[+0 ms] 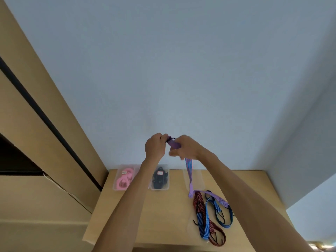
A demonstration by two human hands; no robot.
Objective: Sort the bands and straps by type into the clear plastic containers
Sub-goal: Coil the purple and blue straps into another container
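Both my hands are raised high above the wooden table (163, 215). My left hand (154, 147) pinches the dark hook end of a purple striped strap (189, 171). Just right of it, my right hand (185, 148) grips the same strap, which hangs down to the table by the pile. A clear container (116, 186) at the back left holds pink bands (125, 179). Beside it, another clear container (168, 179) holds black straps (159, 178). A third clear container (201, 179) lies behind the hanging strap. Red and blue hooked straps (209, 219) lie in a loose pile at the right.
A pale wall rises behind the table. Tan cabinet panels (36, 106) with a dark gap stand to the left. The table's front edge runs near the bottom of the view.
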